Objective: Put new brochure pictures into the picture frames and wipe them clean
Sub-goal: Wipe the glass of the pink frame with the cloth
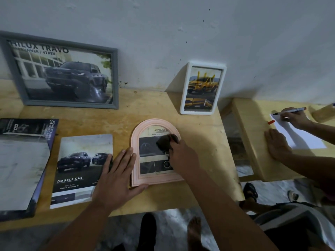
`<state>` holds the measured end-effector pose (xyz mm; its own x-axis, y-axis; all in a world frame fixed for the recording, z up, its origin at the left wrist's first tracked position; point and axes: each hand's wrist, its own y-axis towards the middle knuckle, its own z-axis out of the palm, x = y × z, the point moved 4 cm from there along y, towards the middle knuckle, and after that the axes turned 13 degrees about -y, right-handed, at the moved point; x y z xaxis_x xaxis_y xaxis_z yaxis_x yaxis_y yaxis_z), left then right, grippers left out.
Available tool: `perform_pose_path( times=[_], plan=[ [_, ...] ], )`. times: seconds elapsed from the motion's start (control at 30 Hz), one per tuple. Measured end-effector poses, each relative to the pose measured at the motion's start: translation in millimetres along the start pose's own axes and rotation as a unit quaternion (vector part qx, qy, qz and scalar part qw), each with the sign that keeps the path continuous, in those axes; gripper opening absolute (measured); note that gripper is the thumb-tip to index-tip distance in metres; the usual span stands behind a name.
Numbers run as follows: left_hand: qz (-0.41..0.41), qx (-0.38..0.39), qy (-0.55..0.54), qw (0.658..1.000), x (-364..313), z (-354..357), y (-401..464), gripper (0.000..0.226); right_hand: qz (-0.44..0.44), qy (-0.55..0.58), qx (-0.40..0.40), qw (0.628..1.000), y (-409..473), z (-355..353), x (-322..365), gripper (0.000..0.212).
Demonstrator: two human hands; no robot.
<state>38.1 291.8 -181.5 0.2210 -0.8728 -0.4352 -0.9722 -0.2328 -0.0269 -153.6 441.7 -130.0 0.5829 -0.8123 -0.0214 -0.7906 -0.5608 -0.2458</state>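
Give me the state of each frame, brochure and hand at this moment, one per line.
Pink frame: flat on table, picture inside.
Grey frame: leaning on wall, filled.
White frame: upright by wall, filled.
Double Cab brochure: flat, closed.
Cloth: pressed on pink frame's glass.
Left hand: flat, steadying pink frame.
Right hand: gripping cloth.

Three picture frames: grey frame (65, 73), white frame (202, 87), pink arched frame (135, 156) beside the fingers (126, 156). Two brochures (81, 169), one dark cloth (164, 142), one marker (290, 111).
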Motion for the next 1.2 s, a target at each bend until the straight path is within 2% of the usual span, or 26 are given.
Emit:
perform_pose_path(
  times=[0.2, 0.3, 0.37, 0.47, 0.5, 0.63, 0.83, 0.93, 1.07, 1.13, 1.2],
  plan=[
    [0.002, 0.001, -0.01, 1.0, -1, -1, -1, 0.107, -0.03, -0.023, 0.1, 0.994, -61, 14, 11, 0.029],
    [0.002, -0.003, -0.009, 1.0, 0, 0, 0, 0.107, -0.059, -0.042, 0.132, 0.989, -55, 1, 3, 0.028],
    [0.001, 0.001, -0.008, 1.0, 0, -1, -1, 0.107, -0.064, -0.034, 0.093, 0.993, -28, -18, 1, 0.034],
    [-0.002, 0.005, -0.003, 1.0, -1, 0, -1, 0.107, -0.055, -0.019, -0.017, 0.998, 13, -32, 2, 0.046],
    [-0.001, 0.004, -0.002, 1.0, -1, 0, -1, 0.107, -0.055, -0.038, -0.023, 0.997, 22, -28, 2, 0.047],
    [-0.001, 0.004, -0.001, 1.0, 1, -1, 0, 0.107, -0.031, -0.093, 0.012, 0.995, 20, -6, -5, 0.037],
    [0.001, -0.002, -0.009, 1.0, 2, 0, -1, 0.109, -0.022, -0.03, 0.061, 0.997, -43, 23, 17, 0.03],
    [-0.003, 0.003, -0.012, 1.0, 2, 1, -1, 0.109, -0.072, -0.012, 0.066, 0.995, -58, 26, 39, 0.031],
    [0.008, -0.016, -0.014, 1.0, 1, 1, -2, 0.107, -0.172, 0.081, 0.148, 0.97, -42, 12, 37, 0.031],
    [0.013, -0.026, -0.007, 1.0, 2, 1, -1, 0.106, -0.151, 0.099, 0.116, 0.977, -11, -6, 21, 0.038],
    [0.015, -0.026, -0.005, 1.0, 2, 2, -1, 0.106, -0.094, 0.108, 0.025, 0.989, 19, -24, 9, 0.044]
  ],
)
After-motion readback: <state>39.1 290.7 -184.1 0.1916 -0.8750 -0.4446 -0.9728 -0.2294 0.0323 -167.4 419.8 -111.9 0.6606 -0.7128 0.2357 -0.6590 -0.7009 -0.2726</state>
